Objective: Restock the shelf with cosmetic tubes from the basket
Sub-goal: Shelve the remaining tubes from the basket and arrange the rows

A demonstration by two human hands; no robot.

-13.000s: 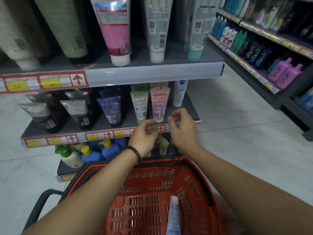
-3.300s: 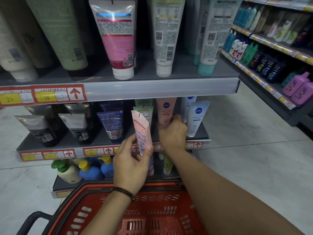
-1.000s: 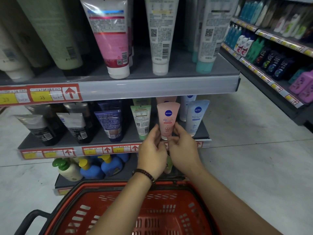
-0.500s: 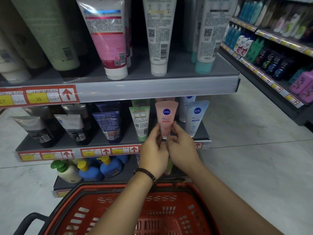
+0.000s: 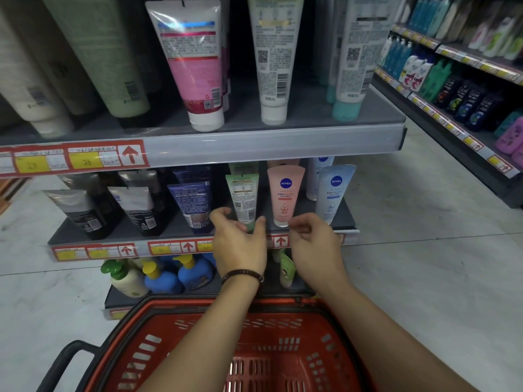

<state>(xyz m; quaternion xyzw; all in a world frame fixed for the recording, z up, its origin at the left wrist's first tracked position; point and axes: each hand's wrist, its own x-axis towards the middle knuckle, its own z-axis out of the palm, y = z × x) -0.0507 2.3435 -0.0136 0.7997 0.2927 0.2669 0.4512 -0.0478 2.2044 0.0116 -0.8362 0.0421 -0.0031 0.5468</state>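
With the left hand (image 5: 240, 244) cupped loosely at the green tube (image 5: 244, 200) and the right hand (image 5: 314, 244) empty, fingers curled, square the pink tube (image 5: 285, 199) upright near the shelf (image 5: 135, 232) front edge.

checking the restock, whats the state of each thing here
pink tube: upright on the middle shelf, cap down, released
green tube: upright beside it, left fingers around its cap
pale blue tube: upright, leaning slightly
left hand: open
right hand: empty, fingers curled
basket: no tubes visible
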